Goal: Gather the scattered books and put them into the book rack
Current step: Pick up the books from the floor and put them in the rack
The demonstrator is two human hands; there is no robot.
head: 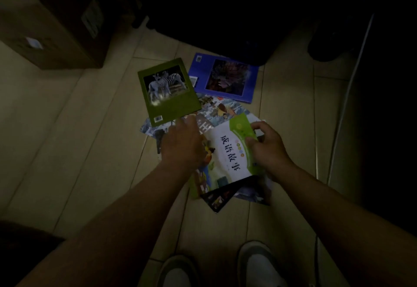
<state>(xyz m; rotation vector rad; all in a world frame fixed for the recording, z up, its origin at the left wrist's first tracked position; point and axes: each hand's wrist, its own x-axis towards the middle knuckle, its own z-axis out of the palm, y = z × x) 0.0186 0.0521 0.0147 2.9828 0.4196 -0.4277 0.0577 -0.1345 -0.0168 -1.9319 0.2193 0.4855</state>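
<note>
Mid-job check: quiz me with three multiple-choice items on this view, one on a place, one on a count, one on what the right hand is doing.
1. The blue square book with the dark picture lies: A) on the tiled floor, right of the green zebra-photo book; B) on a shelf; C) in a hand.
2. Pale-toed shoes in view: A) one; B) two; C) four.
3. The right hand: A) lies flat on the floor; B) hangs empty; C) grips the white-and-green book with black characters.
Answers: 1 A, it lies on tiles beside the zebra book; 2 B, a pair at the bottom edge; 3 C, fingers curl round its green edge.
</note>
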